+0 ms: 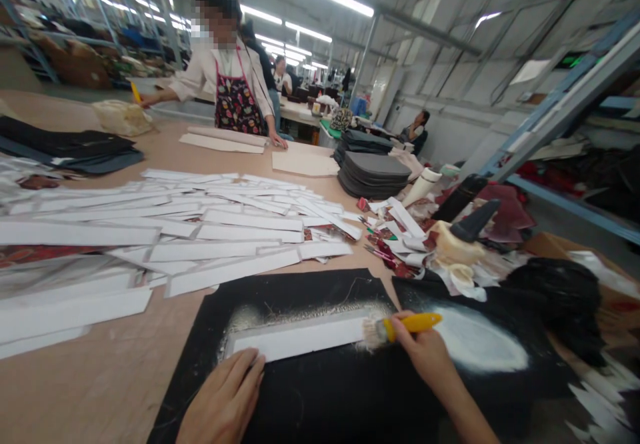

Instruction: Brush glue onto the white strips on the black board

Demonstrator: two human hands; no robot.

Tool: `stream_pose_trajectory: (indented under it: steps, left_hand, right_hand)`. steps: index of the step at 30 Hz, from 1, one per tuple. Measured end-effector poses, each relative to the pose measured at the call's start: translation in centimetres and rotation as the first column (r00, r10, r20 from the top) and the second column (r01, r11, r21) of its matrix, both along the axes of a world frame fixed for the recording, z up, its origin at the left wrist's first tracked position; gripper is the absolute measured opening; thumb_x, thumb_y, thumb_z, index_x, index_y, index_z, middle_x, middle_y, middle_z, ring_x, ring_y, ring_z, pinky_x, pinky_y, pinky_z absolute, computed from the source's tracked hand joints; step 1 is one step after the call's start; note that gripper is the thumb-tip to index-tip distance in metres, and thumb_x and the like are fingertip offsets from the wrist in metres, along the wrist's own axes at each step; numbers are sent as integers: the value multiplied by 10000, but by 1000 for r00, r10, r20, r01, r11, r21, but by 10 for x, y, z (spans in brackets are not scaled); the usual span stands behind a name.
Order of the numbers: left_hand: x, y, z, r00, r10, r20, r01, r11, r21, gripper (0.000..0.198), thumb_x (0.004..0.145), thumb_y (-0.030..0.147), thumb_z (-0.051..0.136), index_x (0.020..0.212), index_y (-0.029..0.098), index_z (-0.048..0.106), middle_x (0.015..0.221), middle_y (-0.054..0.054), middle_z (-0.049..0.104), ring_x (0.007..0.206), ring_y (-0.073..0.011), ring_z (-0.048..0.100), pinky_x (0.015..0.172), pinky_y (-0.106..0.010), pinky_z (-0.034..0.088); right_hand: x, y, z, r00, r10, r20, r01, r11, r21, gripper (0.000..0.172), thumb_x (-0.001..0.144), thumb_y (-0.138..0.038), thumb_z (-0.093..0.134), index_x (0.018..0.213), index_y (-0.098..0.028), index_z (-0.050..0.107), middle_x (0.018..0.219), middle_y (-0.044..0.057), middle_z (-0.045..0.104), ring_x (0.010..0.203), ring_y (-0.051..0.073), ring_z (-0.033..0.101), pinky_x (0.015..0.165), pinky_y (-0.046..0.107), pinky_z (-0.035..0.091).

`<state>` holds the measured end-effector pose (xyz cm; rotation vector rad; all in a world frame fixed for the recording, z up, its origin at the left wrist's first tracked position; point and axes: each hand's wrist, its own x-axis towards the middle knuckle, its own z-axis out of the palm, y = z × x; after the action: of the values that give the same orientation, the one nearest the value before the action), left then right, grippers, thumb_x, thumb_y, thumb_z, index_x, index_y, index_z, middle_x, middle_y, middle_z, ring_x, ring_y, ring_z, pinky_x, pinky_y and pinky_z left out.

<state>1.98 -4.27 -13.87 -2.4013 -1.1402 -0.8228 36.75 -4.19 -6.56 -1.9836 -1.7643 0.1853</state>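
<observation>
A white strip with a grey border point(300, 339) lies on a black sheet point(320, 391) in front of me. My left hand point(225, 394) rests flat on the strip's left end, fingers stretched out. In my right hand point(425, 347) is a paintbrush point(415, 323) with a yellow handle, held by the fingers. Its pale bristles touch the strip's right end. Whitish residue runs along the strip's far edge on the sheet. To the right, a second black sheet point(465, 297) carries a large white smear point(485, 341).
Many white strips point(225, 233) lie spread over the table point(100, 391). Scraps point(405, 251), a crusted pale container point(457, 247) and a black bag point(555, 297) are at right. Stacked dark pieces point(373, 176) stand farther back. Across the table, a person in an apron point(237, 101) works.
</observation>
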Motion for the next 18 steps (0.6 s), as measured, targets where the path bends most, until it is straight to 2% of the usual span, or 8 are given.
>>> stream_pose_trajectory:
  steps: [2, 3, 5, 7, 10, 12, 15, 18]
  left_hand:
    - [5, -2, 3, 1000, 18, 15, -18, 1000, -8, 283, 903, 198, 356, 1002, 164, 620, 1009, -65, 641, 940, -194, 580, 849, -312, 446]
    - [10, -3, 4, 999, 33, 25, -32, 999, -9, 274, 901, 205, 370, 1005, 154, 618, 1011, -70, 642, 946, -204, 577, 854, -322, 443]
    - [22, -8, 6, 998, 53, 44, -52, 998, -27, 264, 895, 215, 398, 1043, 141, 604, 1034, -71, 638, 971, -213, 566, 872, -332, 434]
    - [37, -15, 5, 997, 53, 53, -49, 996, -78, 275, 891, 237, 421, 1084, 133, 586, 1062, -65, 632, 993, -211, 554, 887, -327, 428]
    - [55, -20, -2, 994, 91, 53, -79, 978, -190, 341, 869, 355, 476, 1089, 116, 579, 1080, -76, 622, 1007, -239, 538, 902, -361, 422]
    - [60, -20, -6, 994, 102, 46, -86, 959, -270, 427, 831, 437, 525, 1126, 131, 558, 1119, -76, 603, 1028, -255, 522, 920, -385, 408]
    - [60, -19, -11, 997, 72, 38, -55, 941, -333, 500, 800, 469, 564, 1171, 137, 526, 1160, -82, 576, 1046, -267, 500, 933, -401, 391]
    - [57, -16, -15, 999, 30, 26, -19, 937, -350, 464, 802, 456, 565, 1107, 106, 559, 1111, -105, 587, 1002, -270, 503, 882, -401, 412]
  right_hand:
    - [-1, 7, 4, 986, -99, 135, 89, 993, 84, 388, 831, -464, 359, 756, -197, 630, 582, 51, 629, 583, 226, 608, 574, 321, 448]
    - [-6, 12, 7, 986, -92, 142, 76, 991, 113, 388, 840, -462, 359, 775, -197, 633, 611, 54, 637, 598, 225, 609, 585, 323, 445]
    - [-30, 25, 13, 997, 68, 27, -71, 992, 105, 339, 854, -446, 388, 843, -211, 631, 737, 44, 666, 684, 204, 622, 640, 305, 455]
    - [-70, 38, 17, 949, 292, -120, -283, 955, 87, 261, 846, -414, 446, 883, -226, 623, 827, 21, 673, 761, 182, 621, 696, 286, 460]
    - [-140, 53, 19, 804, 554, -217, -551, 831, 77, 174, 819, -348, 517, 878, -223, 623, 862, 8, 669, 818, 169, 600, 760, 283, 446]
    - [-179, 61, 19, 688, 678, -260, -700, 714, 8, 134, 817, -311, 536, 868, -226, 627, 833, -8, 667, 794, 147, 593, 731, 252, 441]
    - [-215, 74, 21, 559, 816, -144, -829, 549, -109, 109, 817, -275, 551, 780, -211, 633, 694, -21, 644, 680, 128, 578, 666, 239, 415]
    - [-229, 84, 23, 541, 832, 123, -836, 548, -34, 141, 842, -251, 513, 783, -186, 622, 714, 14, 641, 710, 147, 567, 739, 294, 378]
